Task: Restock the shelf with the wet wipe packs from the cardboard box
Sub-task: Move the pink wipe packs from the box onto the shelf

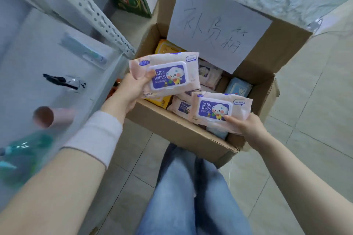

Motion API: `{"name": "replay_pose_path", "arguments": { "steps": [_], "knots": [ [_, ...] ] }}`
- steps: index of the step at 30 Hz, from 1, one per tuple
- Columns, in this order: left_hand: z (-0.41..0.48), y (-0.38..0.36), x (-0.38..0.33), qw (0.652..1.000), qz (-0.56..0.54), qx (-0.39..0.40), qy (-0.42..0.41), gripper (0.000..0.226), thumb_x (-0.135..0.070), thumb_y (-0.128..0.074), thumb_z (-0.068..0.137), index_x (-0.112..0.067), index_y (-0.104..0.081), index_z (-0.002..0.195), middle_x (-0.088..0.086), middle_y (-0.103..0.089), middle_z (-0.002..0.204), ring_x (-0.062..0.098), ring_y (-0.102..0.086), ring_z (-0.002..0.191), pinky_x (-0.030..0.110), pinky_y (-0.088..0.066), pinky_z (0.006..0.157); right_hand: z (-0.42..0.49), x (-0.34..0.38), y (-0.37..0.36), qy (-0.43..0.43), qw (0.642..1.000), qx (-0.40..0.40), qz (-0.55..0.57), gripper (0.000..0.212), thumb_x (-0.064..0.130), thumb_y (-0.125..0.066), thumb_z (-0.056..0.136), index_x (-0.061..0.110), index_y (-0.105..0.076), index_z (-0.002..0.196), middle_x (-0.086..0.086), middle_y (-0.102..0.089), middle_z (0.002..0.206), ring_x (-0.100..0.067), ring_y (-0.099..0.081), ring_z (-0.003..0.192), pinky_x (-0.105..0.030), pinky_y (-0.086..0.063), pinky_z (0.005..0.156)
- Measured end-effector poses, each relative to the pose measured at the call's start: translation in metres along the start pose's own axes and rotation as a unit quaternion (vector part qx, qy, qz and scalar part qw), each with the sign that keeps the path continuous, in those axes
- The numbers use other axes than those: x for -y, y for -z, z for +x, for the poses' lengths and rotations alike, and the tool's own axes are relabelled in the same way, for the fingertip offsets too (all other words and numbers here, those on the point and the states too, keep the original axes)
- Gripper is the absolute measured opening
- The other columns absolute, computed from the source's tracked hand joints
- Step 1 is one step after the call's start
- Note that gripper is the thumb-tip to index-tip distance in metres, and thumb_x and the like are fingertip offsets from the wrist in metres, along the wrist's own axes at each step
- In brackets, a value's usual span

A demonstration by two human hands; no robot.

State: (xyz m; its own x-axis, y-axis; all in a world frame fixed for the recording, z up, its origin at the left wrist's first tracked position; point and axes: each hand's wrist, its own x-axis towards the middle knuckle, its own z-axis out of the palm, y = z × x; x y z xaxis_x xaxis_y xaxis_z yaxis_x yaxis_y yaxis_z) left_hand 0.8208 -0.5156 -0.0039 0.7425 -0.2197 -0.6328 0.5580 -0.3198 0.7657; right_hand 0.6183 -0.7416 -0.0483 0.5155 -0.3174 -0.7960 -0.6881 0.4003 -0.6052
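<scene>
Nearest, the right hand (pixel 246 126) pinches the right end of a pink pack (pixel 219 110), thumb on its face and fingers curled beneath. A little farther and to the left, the left hand (pixel 131 89) grips a second pack (pixel 166 74) by its left end in the same way. Both packs are held just above the box (pixel 181 129), clear of its contents.

They look like soft film pouches, squashy and probably fairly weighty from the damp wipes. The glossy wrap may be slippery. Only the purple flip lid looks stiff, so an end grip that stays off the lid seems sound.

Each lid reads "BABY WIPES" beside a white cartoon animal; the smaller Chinese print is too fine to read.

More pink packs (pixel 180 106), a blue pack (pixel 238 87) and a yellow pack (pixel 168 47) lie in the box. On its far flap a sheet (pixel 215 25) bears handwritten Chinese characters I cannot read with confidence. The shelf (pixel 38 53) stands to the left.
</scene>
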Motion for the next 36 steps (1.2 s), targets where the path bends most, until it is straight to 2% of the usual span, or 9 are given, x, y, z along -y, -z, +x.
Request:
{"name": "replay_pose_path", "arguments": {
  "steps": [6,9,11,16,18,22,24,27,36],
  "knots": [
    [-0.162,0.081,-0.047,0.982,-0.060,-0.121,-0.129,0.018,-0.032,-0.064,0.080,-0.024,-0.062,0.096,-0.011,-0.072,0.085,0.006,-0.070,0.080,0.028,-0.059,0.069,-0.099,0.050,-0.038,0.103,0.987,0.085,-0.091,0.025,0.014,-0.070,0.080,0.015,-0.063,0.105,-0.002,-0.070,0.101,-0.016,-0.068,0.089,-0.025,-0.059,0.068],
    [-0.236,0.134,-0.069,0.961,-0.078,-0.183,-0.193,0.012,-0.029,-0.065,0.081,-0.024,-0.063,0.091,-0.015,-0.073,0.072,0.003,-0.070,0.069,0.020,-0.054,0.058,-0.153,0.083,-0.079,0.161,0.963,0.172,-0.133,0.028,0.011,-0.066,0.082,0.010,-0.063,0.110,-0.007,-0.071,0.103,-0.020,-0.069,0.091,-0.025,-0.058,0.069],
    [-0.281,0.173,-0.080,0.941,-0.091,-0.227,-0.234,0.007,-0.020,-0.062,0.086,-0.025,-0.063,0.089,-0.019,-0.072,0.070,-0.001,-0.068,0.068,0.022,-0.055,0.061,-0.188,0.105,-0.116,0.200,0.939,0.233,-0.155,0.027,0.014,-0.068,0.079,0.014,-0.064,0.106,-0.005,-0.073,0.099,-0.020,-0.070,0.090,-0.025,-0.058,0.068],
    [-0.384,0.280,-0.080,0.893,-0.136,-0.308,-0.300,0.010,-0.020,-0.060,0.085,-0.024,-0.063,0.094,-0.016,-0.073,0.078,0.003,-0.070,0.077,0.032,-0.060,0.068,-0.278,0.142,-0.226,0.283,0.879,0.326,-0.203,0.077,0.057,-0.084,0.037,0.021,-0.063,0.102,0.005,-0.074,0.097,-0.012,-0.071,0.088,-0.022,-0.057,0.068],
    [-0.420,0.325,-0.070,0.872,-0.152,-0.341,-0.317,0.010,-0.019,-0.059,0.086,-0.023,-0.063,0.094,-0.016,-0.074,0.078,0.004,-0.070,0.077,0.035,-0.060,0.066,-0.313,0.145,-0.273,0.311,0.853,0.358,-0.221,0.071,0.057,-0.082,0.042,0.022,-0.063,0.101,0.005,-0.074,0.097,-0.012,-0.071,0.088,-0.020,-0.056,0.068],
    [-0.480,0.419,-0.033,0.837,-0.182,-0.391,-0.336,0.016,-0.025,-0.060,0.078,-0.024,-0.063,0.094,-0.016,-0.073,0.076,0.002,-0.070,0.072,0.026,-0.058,0.051,-0.365,0.136,-0.372,0.347,0.812,0.399,-0.247,0.022,0.024,-0.067,0.076,0.019,-0.063,0.097,0.010,-0.075,0.084,-0.005,-0.071,0.077,-0.012,-0.053,0.060],
    [-0.501,0.466,-0.009,0.825,-0.195,-0.418,-0.328,0.020,-0.027,-0.062,0.075,-0.024,-0.064,0.094,-0.015,-0.074,0.079,0.003,-0.071,0.073,0.027,-0.059,0.055,-0.381,0.127,-0.422,0.357,0.788,0.428,-0.262,0.042,0.038,-0.074,0.068,0.016,-0.063,0.102,0.007,-0.075,0.090,-0.007,-0.071,0.081,-0.013,-0.053,0.061],
    [-0.514,0.529,0.027,0.800,-0.229,-0.459,-0.312,0.012,-0.015,-0.058,0.087,-0.023,-0.063,0.095,-0.016,-0.074,0.076,0.001,-0.070,0.070,0.025,-0.058,0.060,-0.391,0.118,-0.493,0.369,0.771,0.436,-0.283,0.082,0.065,-0.081,0.036,0.022,-0.065,0.103,0.003,-0.074,0.099,-0.013,-0.071,0.089,-0.022,-0.057,0.069],
    [-0.462,0.652,0.046,0.802,-0.253,-0.454,-0.295,0.024,-0.010,-0.056,0.089,-0.016,-0.055,0.112,-0.013,-0.074,0.079,0.003,-0.070,0.071,0.021,-0.057,0.060,-0.379,0.146,-0.666,0.360,0.773,0.472,-0.222,0.089,0.048,-0.091,0.033,0.014,-0.062,0.110,-0.004,-0.072,0.106,-0.019,-0.070,0.095,-0.024,-0.056,0.070]
  ]
}}
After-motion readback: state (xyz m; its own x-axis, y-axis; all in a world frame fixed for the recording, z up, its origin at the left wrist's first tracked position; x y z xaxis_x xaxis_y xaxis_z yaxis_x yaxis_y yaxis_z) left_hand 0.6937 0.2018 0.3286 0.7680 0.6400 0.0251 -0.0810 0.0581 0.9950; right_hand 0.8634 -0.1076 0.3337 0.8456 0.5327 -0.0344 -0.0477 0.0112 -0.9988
